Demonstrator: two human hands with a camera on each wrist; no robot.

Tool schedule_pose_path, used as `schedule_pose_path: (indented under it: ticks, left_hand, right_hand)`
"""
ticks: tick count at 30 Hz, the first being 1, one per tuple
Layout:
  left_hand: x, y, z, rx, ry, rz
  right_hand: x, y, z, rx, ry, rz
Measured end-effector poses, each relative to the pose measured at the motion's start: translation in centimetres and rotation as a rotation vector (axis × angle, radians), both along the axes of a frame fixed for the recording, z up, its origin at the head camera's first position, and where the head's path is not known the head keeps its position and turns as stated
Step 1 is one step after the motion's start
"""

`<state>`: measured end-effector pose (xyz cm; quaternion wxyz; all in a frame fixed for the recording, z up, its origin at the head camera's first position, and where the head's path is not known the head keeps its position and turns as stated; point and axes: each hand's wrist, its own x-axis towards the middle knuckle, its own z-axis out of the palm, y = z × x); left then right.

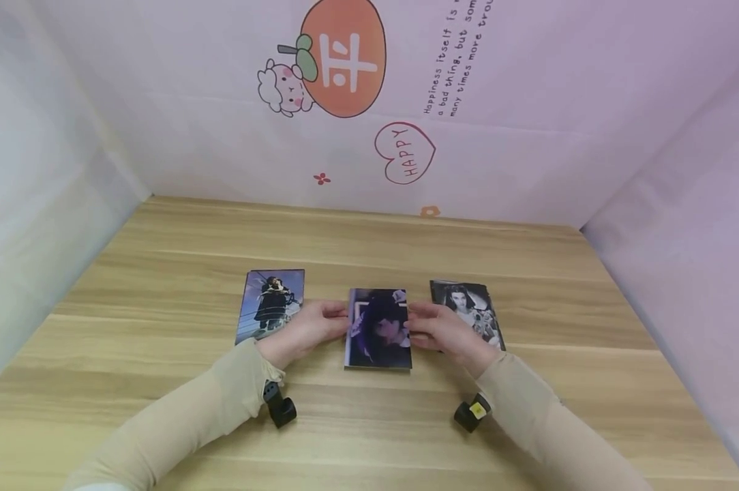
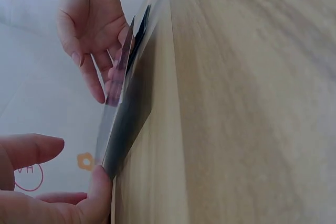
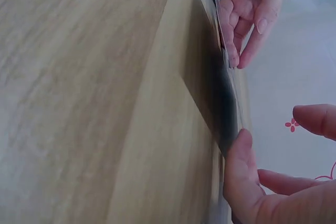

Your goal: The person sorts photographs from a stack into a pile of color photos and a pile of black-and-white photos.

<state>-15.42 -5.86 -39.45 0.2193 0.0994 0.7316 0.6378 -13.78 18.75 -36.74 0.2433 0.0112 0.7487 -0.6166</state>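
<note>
In the head view, a photo card (image 1: pixel 378 331) with a dark purple picture of a dark-haired person lies between the two hands. My left hand (image 1: pixel 311 327) touches its left edge with its fingertips. From the other side, my right hand (image 1: pixel 446 331) has its fingertips against the right edge. Seen edge-on in the left wrist view, the card (image 2: pixel 116 103) looks thin and stands close over the wood, with a dark shadow beside it. Both wrist views show the thumbs apart from the card and the fingers fairly straight along its sides.
Behind the left hand lies a stack of photo cards (image 1: pixel 273 300) showing a couple at a railing. Another stack of photo cards (image 1: pixel 468 307), black and white on top, lies partly under the right forearm's line. The wooden table (image 1: pixel 369 436) meets a printed white cloth wall (image 1: pixel 498 170).
</note>
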Motion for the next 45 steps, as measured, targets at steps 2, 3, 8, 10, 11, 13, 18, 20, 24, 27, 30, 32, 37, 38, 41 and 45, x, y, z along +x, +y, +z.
schedule_pose_path:
  ticks: [2, 3, 8, 10, 11, 13, 18, 20, 24, 27, 30, 32, 37, 38, 41, 45]
  left_hand:
    - [0.0, -0.1, 0.1, -0.034, 0.022, 0.003]
    - [-0.1, -0.2, 0.2, -0.045, 0.026, 0.011]
    - [-0.4, -0.5, 0.4, -0.106, 0.033, 0.063]
    - [-0.4, -0.9, 0.6, -0.100, 0.032, 0.075]
    - [-0.5, -1.2, 0.7, -0.095, 0.034, 0.077]
    - [-0.5, -1.8, 0.9, -0.087, 0.044, 0.089]
    - [-0.7, -3.9, 1.4, -0.134, 0.134, 0.113]
    - [-0.8, -4.8, 1.4, -0.139, 0.153, 0.126]
    - [-1.0, -6.8, 1.3, -0.133, 0.126, 0.160]
    - [-1.1, -8.3, 1.4, -0.154, 0.111, 0.165]
    - [-1.0, -9.7, 1.5, -0.185, 0.111, 0.154]
    - [-0.9, -10.7, 1.6, -0.198, 0.112, 0.147]
    - [-0.8, -12.7, 1.3, -0.213, 0.116, 0.125]
    - [-0.9, -13.0, 1.2, -0.227, 0.116, 0.124]
    - [-1.1, -14.0, 1.1, -0.258, 0.114, 0.119]
    - [-1.4, -14.7, 1.1, -0.292, 0.113, 0.097]
  right_hand:
    - [-0.1, -0.3, 0.0, -0.008, 0.015, -0.004]
    - [-0.1, -0.4, 0.0, -0.016, 0.022, -0.004]
    - [-0.5, -1.1, -0.1, -0.054, 0.035, -0.012]
    - [-0.7, -1.5, -0.1, -0.067, 0.040, -0.021]
    - [-0.8, -1.7, -0.1, -0.064, 0.048, -0.023]
    - [-0.9, -2.4, 0.0, -0.062, 0.063, -0.043]
    - [-1.5, -4.6, 0.3, -0.025, 0.104, -0.094]
    - [-1.8, -5.6, 0.2, -0.004, 0.120, -0.108]
    - [-2.7, -7.9, -0.1, 0.012, 0.153, -0.134]
    - [-3.3, -9.6, -0.5, 0.000, 0.159, -0.146]
    - [-3.8, -11.1, -0.9, -0.003, 0.151, -0.138]
    - [-4.1, -12.0, -1.1, 0.000, 0.136, -0.126]
    - [-4.7, -14.1, -1.2, -0.003, 0.079, -0.103]
    - [-4.9, -14.5, -1.3, -0.004, 0.069, -0.099]
    - [-5.2, -15.4, -1.5, -0.011, 0.045, -0.084]
    - [-5.5, -16.2, -1.9, -0.011, 0.031, -0.078]
